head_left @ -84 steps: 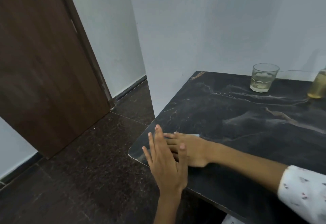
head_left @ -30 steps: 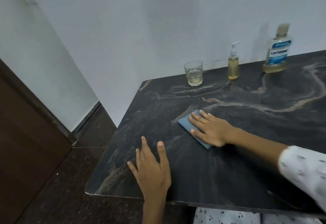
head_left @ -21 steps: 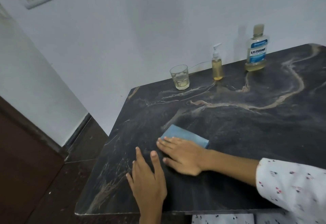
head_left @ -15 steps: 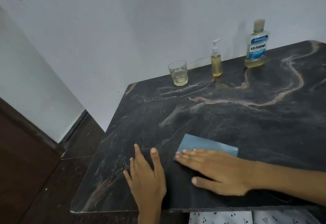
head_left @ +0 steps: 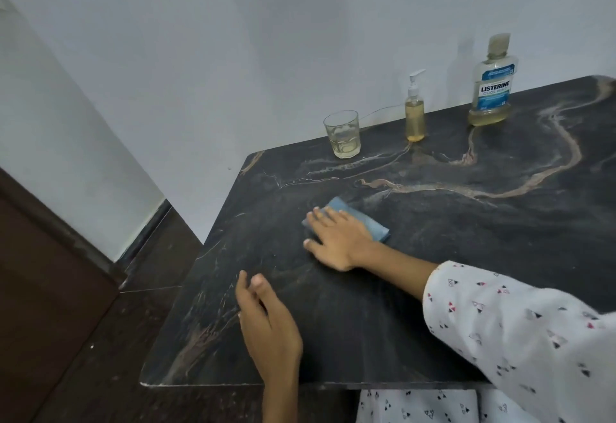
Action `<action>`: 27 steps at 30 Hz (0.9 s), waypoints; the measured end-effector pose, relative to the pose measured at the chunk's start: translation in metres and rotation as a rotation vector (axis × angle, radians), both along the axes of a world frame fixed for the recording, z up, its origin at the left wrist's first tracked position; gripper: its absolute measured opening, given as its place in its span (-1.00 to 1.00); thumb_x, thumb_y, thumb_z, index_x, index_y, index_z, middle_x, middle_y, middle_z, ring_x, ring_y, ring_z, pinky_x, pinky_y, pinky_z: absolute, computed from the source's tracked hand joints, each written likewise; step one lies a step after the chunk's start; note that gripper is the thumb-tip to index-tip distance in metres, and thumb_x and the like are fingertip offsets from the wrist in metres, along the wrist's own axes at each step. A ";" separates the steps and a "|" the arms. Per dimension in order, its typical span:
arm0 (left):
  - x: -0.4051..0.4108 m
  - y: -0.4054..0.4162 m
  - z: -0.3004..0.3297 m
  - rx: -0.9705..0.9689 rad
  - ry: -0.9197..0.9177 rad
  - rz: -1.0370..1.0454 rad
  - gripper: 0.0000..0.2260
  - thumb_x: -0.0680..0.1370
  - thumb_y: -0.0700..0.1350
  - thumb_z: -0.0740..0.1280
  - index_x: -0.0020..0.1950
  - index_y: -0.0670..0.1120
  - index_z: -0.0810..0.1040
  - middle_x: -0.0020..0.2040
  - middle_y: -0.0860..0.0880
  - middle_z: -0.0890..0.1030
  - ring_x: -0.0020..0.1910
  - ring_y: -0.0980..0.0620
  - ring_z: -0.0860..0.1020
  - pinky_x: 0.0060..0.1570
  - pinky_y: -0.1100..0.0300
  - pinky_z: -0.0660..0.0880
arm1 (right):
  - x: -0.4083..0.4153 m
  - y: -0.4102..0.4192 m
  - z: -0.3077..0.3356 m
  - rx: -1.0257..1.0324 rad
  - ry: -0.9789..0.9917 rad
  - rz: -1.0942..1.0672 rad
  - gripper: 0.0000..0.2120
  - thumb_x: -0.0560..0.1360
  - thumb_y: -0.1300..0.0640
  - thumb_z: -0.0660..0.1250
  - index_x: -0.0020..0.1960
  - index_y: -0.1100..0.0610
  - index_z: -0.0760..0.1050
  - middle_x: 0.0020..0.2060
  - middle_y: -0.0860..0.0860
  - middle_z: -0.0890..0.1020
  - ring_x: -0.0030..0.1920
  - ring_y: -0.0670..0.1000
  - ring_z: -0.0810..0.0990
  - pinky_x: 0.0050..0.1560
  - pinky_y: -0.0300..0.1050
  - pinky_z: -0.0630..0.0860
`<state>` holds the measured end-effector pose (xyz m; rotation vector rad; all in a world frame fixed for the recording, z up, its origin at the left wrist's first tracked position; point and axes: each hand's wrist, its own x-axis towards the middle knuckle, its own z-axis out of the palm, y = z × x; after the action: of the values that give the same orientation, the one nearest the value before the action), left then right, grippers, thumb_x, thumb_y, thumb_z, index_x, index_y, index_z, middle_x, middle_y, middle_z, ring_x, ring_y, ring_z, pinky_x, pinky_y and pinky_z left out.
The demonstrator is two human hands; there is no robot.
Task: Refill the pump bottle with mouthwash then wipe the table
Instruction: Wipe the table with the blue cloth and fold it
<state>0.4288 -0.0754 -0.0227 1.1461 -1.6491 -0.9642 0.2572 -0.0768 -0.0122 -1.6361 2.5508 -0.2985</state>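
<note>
My right hand (head_left: 338, 239) lies flat with straight fingers on a folded blue cloth (head_left: 366, 221), pressing it onto the dark marble table (head_left: 466, 239) left of centre. My left hand (head_left: 266, 326) rests near the front left corner of the table, fingers relaxed, holding nothing. Along the back edge stand a small pump bottle (head_left: 415, 112) full of yellow liquid and a Listerine mouthwash bottle (head_left: 492, 86) with a little yellow liquid at its bottom.
A drinking glass (head_left: 342, 134) with a little pale liquid stands at the back left of the table. A white wall runs behind the table. Dark floor (head_left: 100, 356) and a brown door (head_left: 40, 272) lie to the left.
My right hand has slid the blue cloth from the front of the table back toward the middle. My left hand has stayed near the front left corner.
</note>
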 end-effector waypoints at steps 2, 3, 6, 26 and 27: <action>0.001 -0.002 0.001 0.029 0.071 0.015 -0.50 0.57 0.18 -0.04 0.44 -0.03 0.25 0.29 0.01 0.50 0.26 0.03 0.42 0.12 0.19 0.28 | 0.037 0.027 0.003 -0.027 -0.056 0.231 -0.40 0.59 -0.13 0.04 0.52 0.16 0.04 0.48 0.14 0.17 0.46 0.11 0.15 0.44 -0.02 0.09; 0.001 -0.002 0.001 0.029 0.081 0.012 -0.52 0.59 0.15 -0.02 0.44 -0.04 0.25 0.28 0.00 0.50 0.25 0.02 0.44 0.11 0.20 0.29 | 0.054 0.047 0.003 -0.032 -0.078 0.356 -0.40 0.60 -0.11 0.06 0.52 0.14 0.03 0.49 0.14 0.17 0.46 0.10 0.14 0.45 -0.05 0.06; 0.001 -0.002 0.000 0.017 0.088 -0.023 -0.45 0.54 0.21 -0.04 0.45 -0.02 0.24 0.28 0.04 0.49 0.24 0.02 0.45 0.13 0.15 0.34 | 0.065 0.106 0.007 -0.026 -0.122 0.624 -0.42 0.62 -0.07 0.01 0.55 0.08 -0.08 0.52 -0.03 0.01 0.49 -0.14 -0.06 0.39 -0.34 -0.24; 0.005 -0.005 0.004 0.064 0.069 -0.062 -0.55 0.59 0.15 -0.02 0.44 0.02 0.24 0.29 0.06 0.48 0.24 0.05 0.45 0.13 0.18 0.31 | -0.015 0.019 -0.005 -0.013 -0.082 0.251 -0.37 0.61 -0.13 0.01 0.54 0.14 -0.09 0.52 0.06 0.04 0.48 0.06 0.10 0.40 -0.05 0.11; 0.006 -0.006 0.003 0.061 0.069 -0.070 -0.53 0.58 0.17 -0.02 0.43 0.03 0.24 0.29 0.06 0.47 0.23 0.06 0.45 0.12 0.19 0.31 | -0.018 0.030 -0.004 -0.031 -0.085 0.301 -0.37 0.60 -0.12 0.05 0.54 0.13 -0.06 0.52 0.03 0.09 0.47 0.04 0.15 0.39 -0.06 0.15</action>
<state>0.4345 -0.0810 -0.0193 1.0900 -1.6234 -1.0931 0.2388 -0.0464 -0.0167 -1.9389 2.2084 -0.3720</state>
